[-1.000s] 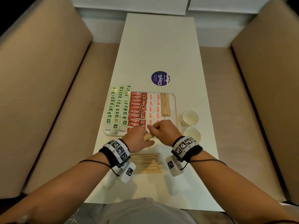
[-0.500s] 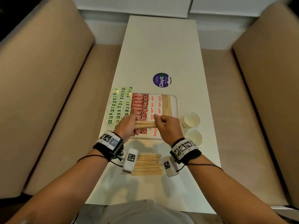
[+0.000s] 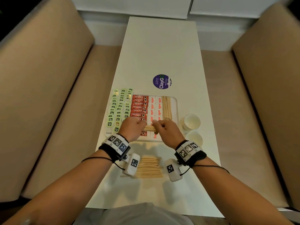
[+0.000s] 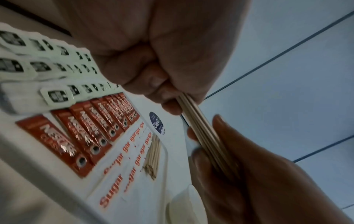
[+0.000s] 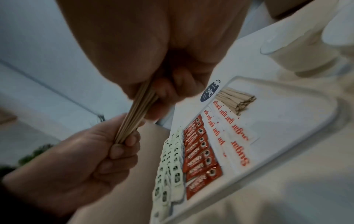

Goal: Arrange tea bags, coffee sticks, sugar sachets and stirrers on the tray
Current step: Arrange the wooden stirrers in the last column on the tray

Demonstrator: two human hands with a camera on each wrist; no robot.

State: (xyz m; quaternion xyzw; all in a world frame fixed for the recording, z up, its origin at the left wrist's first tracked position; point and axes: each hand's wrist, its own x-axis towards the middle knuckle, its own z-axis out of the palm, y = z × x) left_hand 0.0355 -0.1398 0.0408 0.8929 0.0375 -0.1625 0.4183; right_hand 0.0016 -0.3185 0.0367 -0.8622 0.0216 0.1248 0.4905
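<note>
- We are holding a small bundle of wooden stirrers [image 3: 149, 128] between both hands, above the near end of the tray [image 3: 176, 103].
- Our left hand [image 3: 131, 128] is curling its fingers [image 5: 122, 150] tight round the bundle's left end, the sticks passing between thumb and forefinger; the wrist view shows the ends tucked inside the fist.
- Our right hand [image 3: 168, 132] is pinching the other end, its fingers [image 4: 201, 153] folded round the sticks and the thumb lying along them.
- The bundle is lying crosswise to the tray's length, spanning the gap between the two grips, over the nearest coffee sticks [image 3: 139, 108] and sugar sachets [image 3: 155, 109]; whether it is touching them we cannot tell.
- On the tray, the red coffee sticks are lying in a column at its left part, with two columns of white sugar sachets just beside them to the right.
- A second bundle of stirrers, the tray stirrers [image 3: 167, 108], is lying lengthwise along the tray's right edge, beside the sachets.
- The green-labelled tea bags [image 3: 119, 108] are lying in overlapping rows at the tray's left side, reaching past its far corner.
- A loose pile of stirrers, the table stirrers [image 3: 150, 167], is lying on the white table [image 3: 162, 46] on the near side of the tray, between our two wrists.
- Two white cups [image 3: 191, 122] are standing just right of the tray, and a round purple sticker [image 3: 161, 81] is lying beyond its far edge.
</note>
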